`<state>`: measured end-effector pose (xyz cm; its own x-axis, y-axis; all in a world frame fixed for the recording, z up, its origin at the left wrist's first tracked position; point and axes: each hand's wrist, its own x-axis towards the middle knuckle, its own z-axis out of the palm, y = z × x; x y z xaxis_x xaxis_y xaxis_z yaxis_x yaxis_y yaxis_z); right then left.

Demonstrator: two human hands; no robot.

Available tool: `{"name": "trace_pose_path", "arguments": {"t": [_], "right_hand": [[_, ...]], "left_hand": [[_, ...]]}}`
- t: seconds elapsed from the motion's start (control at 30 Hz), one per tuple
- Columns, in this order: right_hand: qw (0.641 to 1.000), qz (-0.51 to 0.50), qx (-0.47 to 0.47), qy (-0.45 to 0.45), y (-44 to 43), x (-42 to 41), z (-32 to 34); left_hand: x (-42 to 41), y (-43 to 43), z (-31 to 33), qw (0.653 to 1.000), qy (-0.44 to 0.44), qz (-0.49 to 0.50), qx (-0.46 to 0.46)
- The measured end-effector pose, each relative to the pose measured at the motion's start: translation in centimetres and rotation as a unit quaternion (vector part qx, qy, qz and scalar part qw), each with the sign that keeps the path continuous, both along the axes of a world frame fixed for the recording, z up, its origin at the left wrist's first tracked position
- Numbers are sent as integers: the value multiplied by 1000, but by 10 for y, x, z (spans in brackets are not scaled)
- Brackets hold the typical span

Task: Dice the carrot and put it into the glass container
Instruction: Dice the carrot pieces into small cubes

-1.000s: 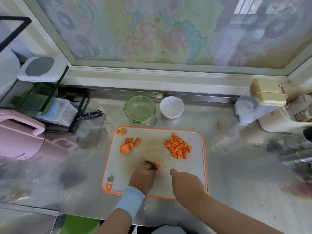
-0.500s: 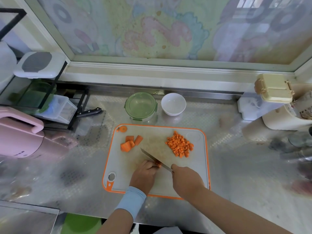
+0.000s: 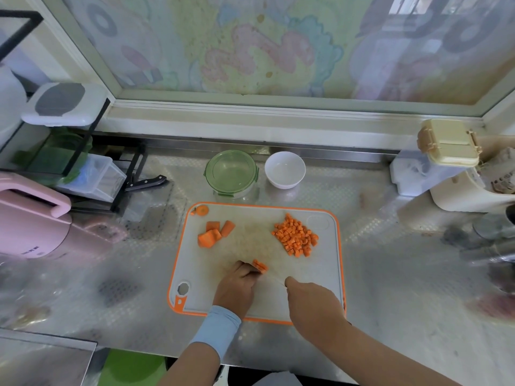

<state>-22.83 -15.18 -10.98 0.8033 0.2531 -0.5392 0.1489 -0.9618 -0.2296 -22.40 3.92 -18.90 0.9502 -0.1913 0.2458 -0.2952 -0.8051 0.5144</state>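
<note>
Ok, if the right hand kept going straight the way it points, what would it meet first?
Probably the carrot piece at the left hand's fingertips: the right hand, gripping a blurred knife, points up-left straight at it. Depth is unclear.

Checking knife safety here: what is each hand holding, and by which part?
The left hand holds the carrot piece by its near end. The right hand grips the knife by its handle, hidden in the fist; the blade is blurred.
</note>
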Motion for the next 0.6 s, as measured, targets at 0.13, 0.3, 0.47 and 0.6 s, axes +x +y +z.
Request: {"name": "trace_pose_path", "arguments": {"t": [0.13,0.3,0.47,0.6], "right_hand": [[1000,3,-3,7,0,2,2],[999,-10,4,39,10,14,-8],[999,-16,4,40,14,19,-15],[999,-14,9,35,13,17,-18]], "left_hand": [[0,1,-3,1000,1,1,-3],[0,2,-5,1000,21,8,-14],[-2,2,-2,998,44,26,-37],[-3,2,-2,998,39,24,-38]]}}
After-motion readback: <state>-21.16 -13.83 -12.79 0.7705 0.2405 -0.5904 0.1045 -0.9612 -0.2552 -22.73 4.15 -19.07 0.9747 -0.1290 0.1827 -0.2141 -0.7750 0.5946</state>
